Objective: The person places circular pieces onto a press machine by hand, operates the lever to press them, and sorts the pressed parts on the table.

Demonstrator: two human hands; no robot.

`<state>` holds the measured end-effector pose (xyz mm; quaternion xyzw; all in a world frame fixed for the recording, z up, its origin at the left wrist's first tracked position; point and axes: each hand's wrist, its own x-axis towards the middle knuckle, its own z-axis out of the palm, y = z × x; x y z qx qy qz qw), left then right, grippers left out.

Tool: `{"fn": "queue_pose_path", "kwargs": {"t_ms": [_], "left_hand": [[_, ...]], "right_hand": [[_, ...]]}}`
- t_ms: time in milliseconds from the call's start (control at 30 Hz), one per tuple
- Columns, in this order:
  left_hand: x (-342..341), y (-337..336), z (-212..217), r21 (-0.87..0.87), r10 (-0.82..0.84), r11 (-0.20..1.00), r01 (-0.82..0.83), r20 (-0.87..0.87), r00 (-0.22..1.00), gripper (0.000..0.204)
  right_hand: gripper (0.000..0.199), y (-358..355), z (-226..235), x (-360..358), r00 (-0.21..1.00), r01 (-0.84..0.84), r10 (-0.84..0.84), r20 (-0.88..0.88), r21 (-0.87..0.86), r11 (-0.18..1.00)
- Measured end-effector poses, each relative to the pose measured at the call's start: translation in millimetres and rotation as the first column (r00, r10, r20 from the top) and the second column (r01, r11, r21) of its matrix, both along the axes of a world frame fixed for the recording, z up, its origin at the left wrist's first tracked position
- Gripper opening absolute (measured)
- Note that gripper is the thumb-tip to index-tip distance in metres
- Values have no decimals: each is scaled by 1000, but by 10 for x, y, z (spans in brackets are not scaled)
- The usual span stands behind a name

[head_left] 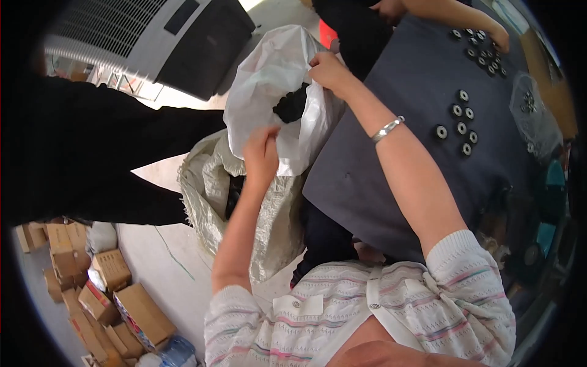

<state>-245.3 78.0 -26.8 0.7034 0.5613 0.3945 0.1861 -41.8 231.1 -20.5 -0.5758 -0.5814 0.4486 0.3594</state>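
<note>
A white plastic bag [254, 79] stands with its mouth spread, and dark black items [292, 105] show inside; their kind I cannot make out. My right hand [330, 72] pinches the bag's rim on the far right side. At the near side of the mouth, my left hand [261, 158] is closed on the bag's edge. Below and beside it sits a cream woven sack [269, 226] with its top gaping and dark contents partly visible. Small black wheels with pale metal centres [461, 128] lie on the grey-covered table [391, 153] to the right of the bag.
Another person's hand [500, 38] is near more black wheels at the table's far end. Someone in black clothing [92, 147] stands at left. A clear bag of small parts [533, 116] lies at the table's right. Cardboard boxes [143, 315] crowd the floor at lower left.
</note>
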Motion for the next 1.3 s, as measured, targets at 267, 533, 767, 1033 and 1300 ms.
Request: {"fn": "queue_pose_path", "kwargs": {"t_ms": [267,533,767,1033,1300], "left_hand": [[-21,2018,-1527,-599,-526,781,177,-478,704,25],[587,2184,-1812,-647,-526,716,262,-254,812,25],[510,2179,-1841,-691,-518,637,341,-56,854,24],[521,2628,-2042,-723,-448,529,444,206,870,24],[641,2384,-1985,-767,-364,454,455,306,880,24]], "right_hand": [[30,-224,282,-77,935,-267,232,-267,-104,958],[24,-189,93,-42,982,-147,133,134,97,984],[23,-302,248,-192,889,-147,62,454,155,977],[28,-356,296,-218,882,-170,78,464,159,973],[16,-341,310,-160,900,-195,119,418,142,971]]}}
